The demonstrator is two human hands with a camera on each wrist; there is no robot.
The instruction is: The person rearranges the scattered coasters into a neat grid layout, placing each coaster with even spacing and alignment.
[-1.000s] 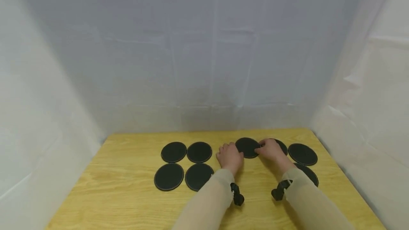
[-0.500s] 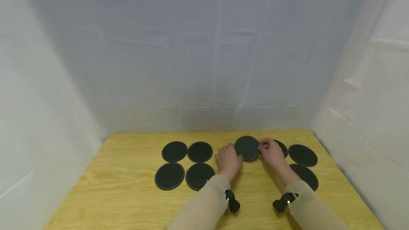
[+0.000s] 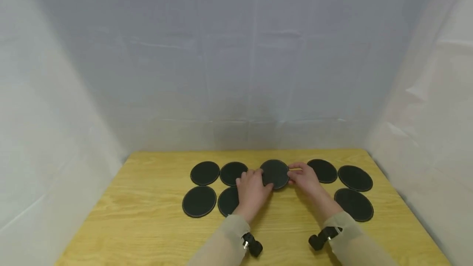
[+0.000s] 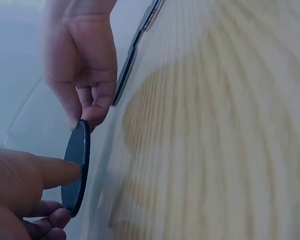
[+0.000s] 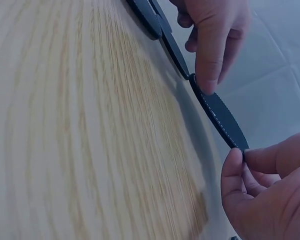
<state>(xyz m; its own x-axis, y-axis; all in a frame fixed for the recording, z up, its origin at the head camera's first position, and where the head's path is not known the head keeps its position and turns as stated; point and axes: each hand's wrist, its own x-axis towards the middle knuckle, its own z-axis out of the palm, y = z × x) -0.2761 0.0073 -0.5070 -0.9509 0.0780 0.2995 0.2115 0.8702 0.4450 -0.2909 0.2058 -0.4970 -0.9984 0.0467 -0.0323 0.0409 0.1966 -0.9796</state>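
Observation:
Both hands hold one round black coaster point(image 3: 275, 173) with a stitched rim, near the back middle of the table. My left hand point(image 3: 252, 192) pinches its left side, thumb on the upper face in the left wrist view. On the opposite side, my right hand point(image 3: 306, 179) grips the edge between thumb and fingers, as the right wrist view shows. A shadowed gap under the coaster point(image 5: 225, 117) shows it raised a little off the wood. Part of a front-row coaster point(image 3: 228, 201) is hidden behind my left hand.
Several matching coasters lie flat to the left, including a back-row one point(image 3: 205, 173) and a front-row one point(image 3: 199, 201). Three more lie right: a back one point(image 3: 322, 170), an outer one point(image 3: 355, 178) and a front one point(image 3: 353, 204). White sheeting point(image 3: 236, 73) surrounds the wooden table point(image 3: 148, 233).
The coaster has been lifted and moved left, both hands travelling with it. My left hand now overlaps the left group, while the back coaster at right has come out from behind my right hand.

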